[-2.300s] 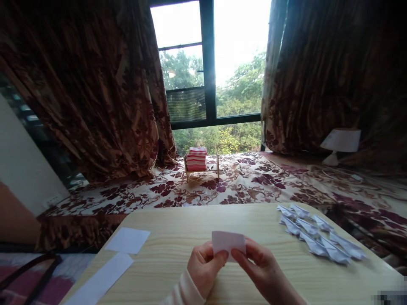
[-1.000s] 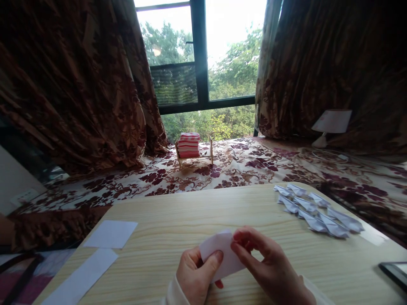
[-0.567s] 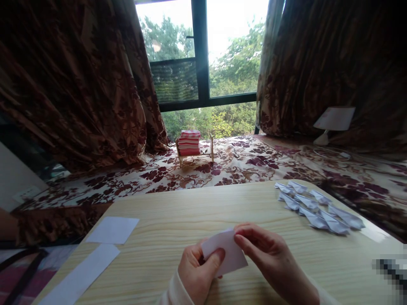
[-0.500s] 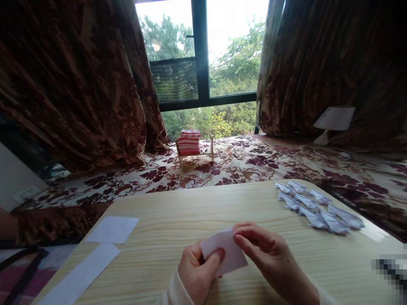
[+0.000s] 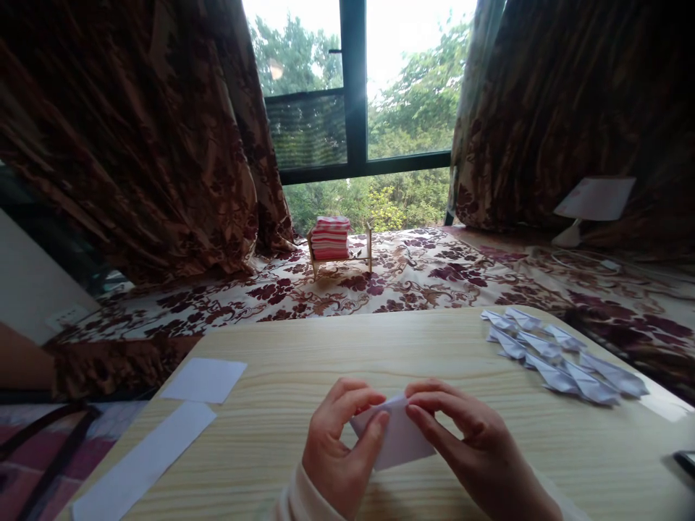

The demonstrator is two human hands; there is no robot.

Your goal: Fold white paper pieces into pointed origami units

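Between both hands, above the wooden table (image 5: 282,362), is a small white sheet of paper (image 5: 405,441). My left hand (image 5: 342,441) pinches its upper left edge between thumb and fingers. My right hand (image 5: 467,434) grips the upper right corner with thumb and forefinger. The top edge looks slightly bent over between the fingertips; how far it is folded I cannot tell. To the left lie a white paper square (image 5: 205,380) and a long white paper strip (image 5: 144,463). Several folded white paper pieces (image 5: 559,354) sit grouped at the table's right rear.
Behind the table a flowered cloth (image 5: 413,278) covers the window ledge. A small wooden rack (image 5: 370,250) there bears folded pink-striped cloths (image 5: 330,237). A white lamp (image 5: 596,199) stands at the right. A dark object (image 5: 687,462) shows at the right edge.
My left fingers have come up to the paper's top edge, where the thumb earlier lay across its face. The paper has tilted. The whole view has shifted slightly.
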